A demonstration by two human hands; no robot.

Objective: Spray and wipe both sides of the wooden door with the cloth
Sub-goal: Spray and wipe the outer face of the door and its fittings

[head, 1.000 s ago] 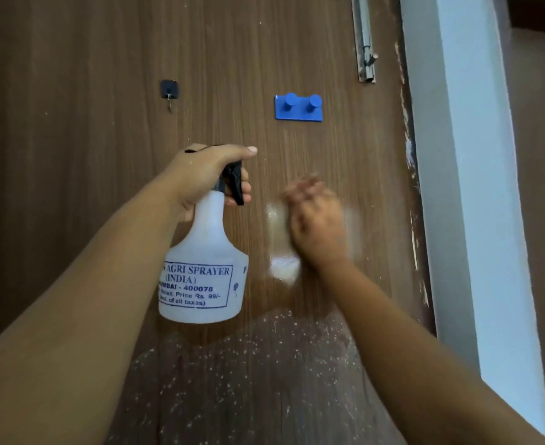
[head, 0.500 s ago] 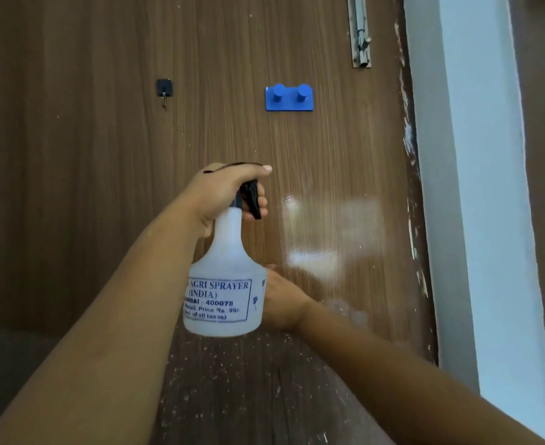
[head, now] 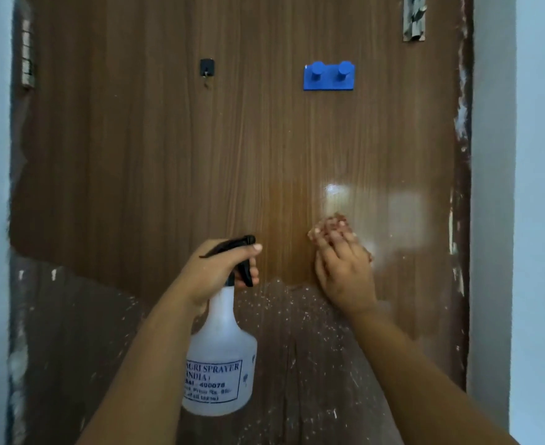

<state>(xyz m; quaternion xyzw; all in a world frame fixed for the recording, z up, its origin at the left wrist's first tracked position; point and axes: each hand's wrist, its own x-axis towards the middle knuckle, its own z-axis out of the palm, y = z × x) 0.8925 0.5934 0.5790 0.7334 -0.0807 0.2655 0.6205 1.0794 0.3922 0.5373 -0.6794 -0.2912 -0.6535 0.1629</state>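
A: Wooden door [head: 168,155] fills the frame, this face toward the camera. Left hand [head: 215,271] at lower centre grips the neck of the white spray bottle [head: 221,358], thumb over the black nozzle, a finger curled at the trigger.

B: Right hand?

A: Right hand [head: 343,271] just right of the bottle, fingers together and pressed to the door. Blurred. Something pale at the fingertips, probably the cloth [head: 332,224], can't tell for sure, and can't tell whether it's pinched or only pushed flat.

B: Step?

A: Wiping, I'd judge. Shiny damp patch at centre right; lower third is dull and speckled white, likely not wiped yet.

B: How to do it well?

A: Keep the palm flat, overlap strokes, work downward into the speckled zone, spray there first. Go round the blue double hook [head: 329,77] and small black hook [head: 207,66] in the upper half. Other side of the door isn't visible.
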